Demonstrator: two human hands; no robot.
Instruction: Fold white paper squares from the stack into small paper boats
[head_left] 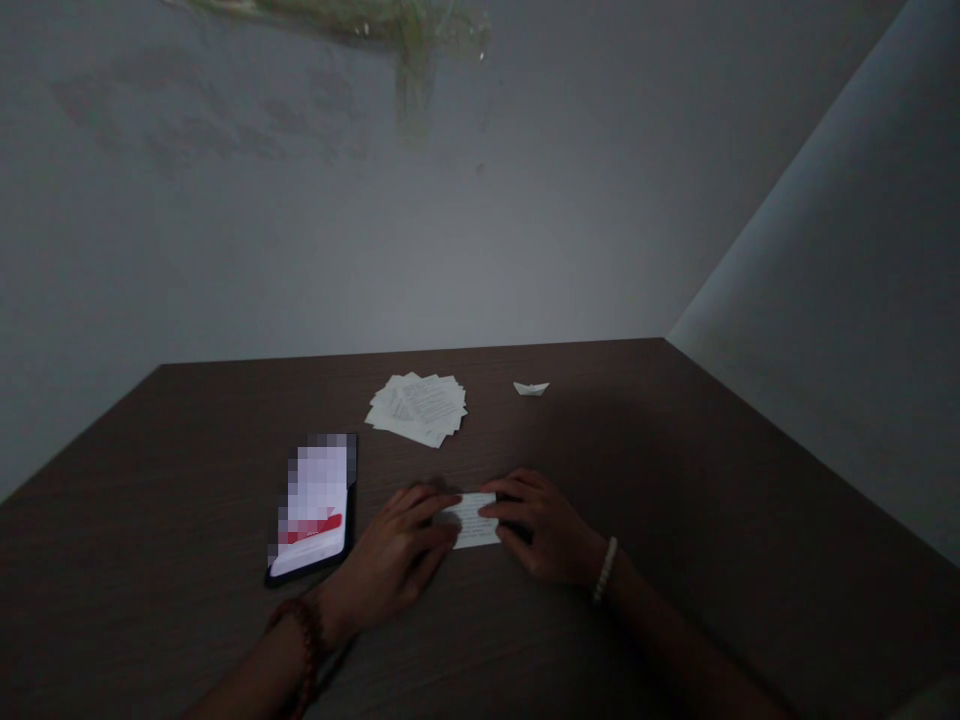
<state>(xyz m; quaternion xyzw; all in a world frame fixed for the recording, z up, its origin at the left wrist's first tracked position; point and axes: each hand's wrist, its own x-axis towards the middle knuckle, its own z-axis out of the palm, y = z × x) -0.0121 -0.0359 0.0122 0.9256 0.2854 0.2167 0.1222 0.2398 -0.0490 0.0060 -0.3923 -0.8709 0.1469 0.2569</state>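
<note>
A small printed sheet of paper lies on the table between my hands. My left hand is at its left edge, forefinger on the top corner and thumb lower down. At the opposite edge, the fingers of my right hand rest over the paper, with the thumb near its lower right corner. Both hands hold the sheet down close to the tabletop, and their fingertips cover parts of its sides. A small folded paper boat stands farther back, to the right.
Behind my left hand, a fanned pile of printed papers lies on the dark wooden table. A phone with a lit, partly blurred screen is left of my left hand. Grey walls rise at the back and right.
</note>
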